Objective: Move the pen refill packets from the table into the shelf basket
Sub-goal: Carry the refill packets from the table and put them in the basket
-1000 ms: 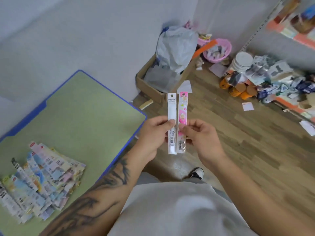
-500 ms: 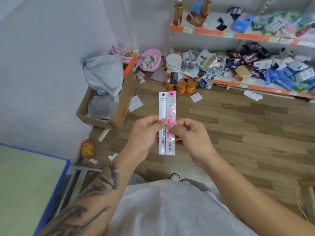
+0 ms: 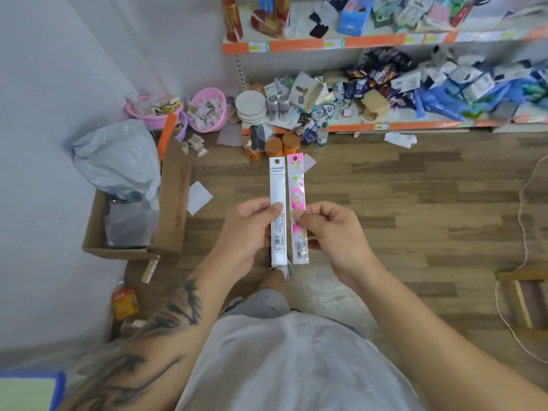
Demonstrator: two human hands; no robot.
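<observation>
Two long, narrow refill packets stand upright side by side in front of my chest. My left hand [image 3: 247, 229] pinches the white packet [image 3: 278, 185] at its middle. My right hand [image 3: 332, 229] pinches the pink cartoon-printed packet [image 3: 297, 185] the same way. Two pink baskets [image 3: 209, 112] full of small packets sit on the floor by the shelf's left end. Only a green and blue corner of the table [image 3: 29, 390] shows at the bottom left.
An orange-edged shelf [image 3: 385, 40] crowded with goods runs along the far wall. An open cardboard box [image 3: 172, 200] with a grey plastic bag stands at left. Orange jars [image 3: 274, 145], paper scraps and a string lie on the wooden floor.
My view has swung right, away from the table and its pile of packets, toward the shelf. Both hands keep the same hold on the two packets.
</observation>
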